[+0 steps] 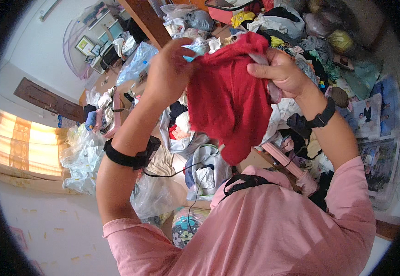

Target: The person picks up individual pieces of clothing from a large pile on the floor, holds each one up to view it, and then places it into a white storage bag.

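A red cloth garment (229, 92) hangs in front of my chest, creased and folded, with a paler grey-pink edge on its right side. My right hand (285, 73) grips its upper right edge, thumb on the front of the cloth. At the upper left edge, my left hand (170, 69) is closed on the garment, slightly blurred, its fingertips partly hidden. Below the garment, open bags of clothes lie around, among them a pale bag (207, 170) with a dark blue edge.
Heaps of clothes (282, 23) and plastic bags cover the far floor. Clear plastic boxes (379, 161) stand at the right. A clear bag (156, 198) lies near my left elbow. A wooden post (144, 20) rises beyond my left hand. Black cables run from my wrist straps.
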### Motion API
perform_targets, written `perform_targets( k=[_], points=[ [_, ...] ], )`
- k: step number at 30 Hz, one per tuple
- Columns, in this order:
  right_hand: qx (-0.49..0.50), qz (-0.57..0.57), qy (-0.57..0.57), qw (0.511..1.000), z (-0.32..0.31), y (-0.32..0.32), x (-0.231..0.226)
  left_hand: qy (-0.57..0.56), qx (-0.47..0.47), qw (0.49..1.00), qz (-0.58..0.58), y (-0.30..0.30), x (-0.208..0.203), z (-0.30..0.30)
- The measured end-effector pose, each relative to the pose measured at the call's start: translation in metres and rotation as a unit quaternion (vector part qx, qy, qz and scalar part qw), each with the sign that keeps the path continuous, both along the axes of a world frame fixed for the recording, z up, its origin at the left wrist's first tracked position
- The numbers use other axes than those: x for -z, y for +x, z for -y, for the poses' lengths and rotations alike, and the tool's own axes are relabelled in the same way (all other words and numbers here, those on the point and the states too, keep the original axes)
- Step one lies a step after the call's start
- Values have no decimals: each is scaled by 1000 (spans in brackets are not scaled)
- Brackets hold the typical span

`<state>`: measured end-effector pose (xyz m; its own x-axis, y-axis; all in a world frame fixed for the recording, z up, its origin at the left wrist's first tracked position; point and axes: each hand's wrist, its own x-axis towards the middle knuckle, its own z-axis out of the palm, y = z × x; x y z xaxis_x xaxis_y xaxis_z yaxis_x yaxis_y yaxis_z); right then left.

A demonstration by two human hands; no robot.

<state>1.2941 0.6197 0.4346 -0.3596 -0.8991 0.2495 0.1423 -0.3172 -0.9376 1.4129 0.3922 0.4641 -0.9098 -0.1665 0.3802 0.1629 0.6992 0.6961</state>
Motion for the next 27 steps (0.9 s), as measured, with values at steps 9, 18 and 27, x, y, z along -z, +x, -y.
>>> perform_targets(
  k=[9, 18, 27],
  points=[
    [15, 25, -67, 997, -4, 28, -10, 94, 186, 978, 1, 15, 51, -48],
    [142, -120, 17, 982, -82, 48, 30, 34, 336, 928, 157, 68, 94, -110],
    [162, 56, 255, 952, -145, 96, 88, 155, 466, 852, 182, 156, 170, -179]
  ],
)
